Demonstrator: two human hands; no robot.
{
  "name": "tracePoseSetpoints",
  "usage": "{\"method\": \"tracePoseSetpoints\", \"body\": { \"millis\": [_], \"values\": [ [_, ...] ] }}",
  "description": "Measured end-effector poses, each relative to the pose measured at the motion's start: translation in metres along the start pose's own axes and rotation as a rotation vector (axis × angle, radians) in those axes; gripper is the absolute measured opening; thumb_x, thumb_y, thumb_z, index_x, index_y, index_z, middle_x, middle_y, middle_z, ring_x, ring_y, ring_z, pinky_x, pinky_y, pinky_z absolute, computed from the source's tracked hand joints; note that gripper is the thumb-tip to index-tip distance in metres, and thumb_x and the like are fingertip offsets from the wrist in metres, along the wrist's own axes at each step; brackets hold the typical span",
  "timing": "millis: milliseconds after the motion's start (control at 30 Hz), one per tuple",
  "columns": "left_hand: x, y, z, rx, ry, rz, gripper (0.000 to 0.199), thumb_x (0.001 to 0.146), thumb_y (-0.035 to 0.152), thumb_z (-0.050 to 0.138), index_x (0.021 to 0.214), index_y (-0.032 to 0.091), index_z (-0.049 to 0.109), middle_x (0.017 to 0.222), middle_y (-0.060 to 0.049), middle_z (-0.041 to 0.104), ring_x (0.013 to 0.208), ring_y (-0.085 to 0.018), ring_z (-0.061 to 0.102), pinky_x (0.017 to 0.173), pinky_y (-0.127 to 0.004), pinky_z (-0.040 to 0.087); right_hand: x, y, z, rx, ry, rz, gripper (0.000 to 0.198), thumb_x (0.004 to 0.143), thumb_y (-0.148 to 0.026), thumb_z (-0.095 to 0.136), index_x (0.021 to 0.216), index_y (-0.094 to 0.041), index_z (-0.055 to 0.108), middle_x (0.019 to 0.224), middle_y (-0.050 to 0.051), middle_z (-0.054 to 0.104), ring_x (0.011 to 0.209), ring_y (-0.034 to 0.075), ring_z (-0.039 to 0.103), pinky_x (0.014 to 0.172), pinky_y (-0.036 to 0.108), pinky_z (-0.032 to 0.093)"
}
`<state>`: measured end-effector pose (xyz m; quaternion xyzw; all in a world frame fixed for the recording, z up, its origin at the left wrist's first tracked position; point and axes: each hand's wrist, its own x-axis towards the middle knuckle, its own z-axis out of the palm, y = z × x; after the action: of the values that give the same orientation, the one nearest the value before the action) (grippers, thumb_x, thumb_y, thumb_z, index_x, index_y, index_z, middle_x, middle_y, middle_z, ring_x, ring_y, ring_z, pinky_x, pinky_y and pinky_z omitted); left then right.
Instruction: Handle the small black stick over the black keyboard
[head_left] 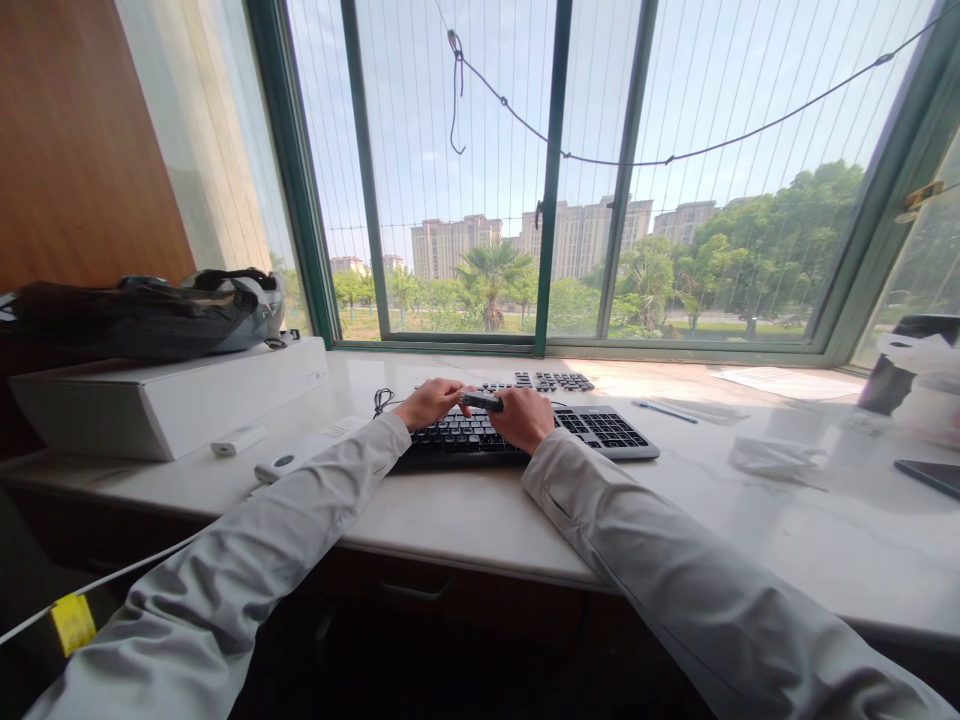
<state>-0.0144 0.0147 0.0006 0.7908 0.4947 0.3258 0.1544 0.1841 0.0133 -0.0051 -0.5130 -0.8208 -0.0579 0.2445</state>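
A black-and-grey keyboard (611, 432) lies on the white marble-patterned counter, under both my hands. My right hand (525, 417) is closed round a short dark tool (481, 401) with a paler tip that points left; its exact kind does not show. My left hand (433, 402) is above the keyboard's left part, its fingers drawn together close to the tool's tip. What those fingers pinch, if anything, is too small to make out. Behind the keyboard lie several loose dark keycaps (564, 381) in rows. My hands hide the keyboard's middle.
To the left, a white box (172, 390) carries a dark visored helmet-like object (150, 315). A white power strip (307, 450) and a small white device (238, 440) lie near it. On the right are a blue pen (666, 411), crumpled clear plastic (778, 455) and a phone (930, 477).
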Motion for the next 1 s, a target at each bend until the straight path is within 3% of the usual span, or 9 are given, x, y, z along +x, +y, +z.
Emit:
{"method": "tracePoseSetpoints", "body": {
  "millis": [133, 267, 367, 500, 700, 1000],
  "values": [
    [-0.001, 0.001, -0.001, 0.054, 0.015, 0.02, 0.053, 0.086, 0.057, 0.044, 0.075, 0.013, 0.071, 0.044, 0.004, 0.041, 0.042, -0.009, 0.032, 0.045, -0.023, 0.023, 0.0, -0.001, -0.001, 0.005, -0.01, -0.002, 0.032, 0.087, -0.034, 0.043, 0.095, -0.026, 0.073, 0.091, 0.009, 0.071, 0.089, 0.023, 0.065, 0.076, 0.031, 0.042],
    [-0.001, 0.003, -0.002, 0.07, 0.04, 0.038, 0.045, 0.085, 0.049, 0.046, 0.08, 0.012, 0.072, 0.057, 0.0, 0.058, 0.049, -0.01, 0.04, 0.049, -0.022, 0.032, 0.0, 0.0, 0.0, 0.009, -0.01, -0.003, 0.034, 0.087, -0.036, 0.042, 0.096, -0.026, 0.073, 0.092, 0.009, 0.07, 0.089, 0.023, 0.064, 0.076, 0.031, 0.041],
    [0.0, 0.003, -0.002, 0.063, 0.081, 0.079, 0.032, 0.081, 0.036, 0.05, 0.09, 0.013, 0.071, 0.082, -0.004, 0.07, 0.07, -0.015, 0.057, 0.066, -0.023, 0.044, 0.001, 0.001, 0.001, -0.007, -0.015, -0.011, 0.034, 0.087, -0.036, 0.041, 0.097, -0.027, 0.072, 0.091, 0.008, 0.07, 0.088, 0.023, 0.064, 0.075, 0.031, 0.042],
    [0.001, -0.001, -0.002, 0.088, 0.123, 0.104, 0.033, 0.072, 0.021, 0.05, 0.098, 0.016, 0.07, 0.099, -0.005, 0.071, 0.094, -0.019, 0.062, 0.084, -0.027, 0.047, 0.002, 0.002, 0.003, -0.027, -0.028, -0.017, 0.032, 0.086, -0.033, 0.042, 0.095, -0.027, 0.072, 0.092, 0.008, 0.07, 0.089, 0.023, 0.064, 0.075, 0.031, 0.041],
    [0.001, -0.003, -0.002, 0.153, 0.175, 0.091, 0.034, 0.071, 0.019, 0.056, 0.101, 0.019, 0.073, 0.096, -0.004, 0.072, 0.094, -0.02, 0.064, 0.073, -0.025, 0.05, 0.002, 0.001, 0.001, -0.023, -0.042, -0.003, 0.032, 0.087, -0.034, 0.042, 0.098, -0.027, 0.071, 0.094, 0.008, 0.07, 0.092, 0.023, 0.064, 0.077, 0.031, 0.042],
    [0.003, -0.013, -0.003, 0.221, 0.244, 0.086, 0.031, 0.069, 0.041, 0.072, 0.093, 0.022, 0.075, 0.09, -0.002, 0.074, 0.083, -0.02, 0.066, 0.068, -0.026, 0.048, 0.005, 0.003, 0.002, -0.041, -0.062, 0.028, 0.032, 0.086, -0.036, 0.044, 0.097, -0.024, 0.071, 0.095, 0.01, 0.07, 0.09, 0.023, 0.064, 0.077, 0.031, 0.043]
  ]
}}
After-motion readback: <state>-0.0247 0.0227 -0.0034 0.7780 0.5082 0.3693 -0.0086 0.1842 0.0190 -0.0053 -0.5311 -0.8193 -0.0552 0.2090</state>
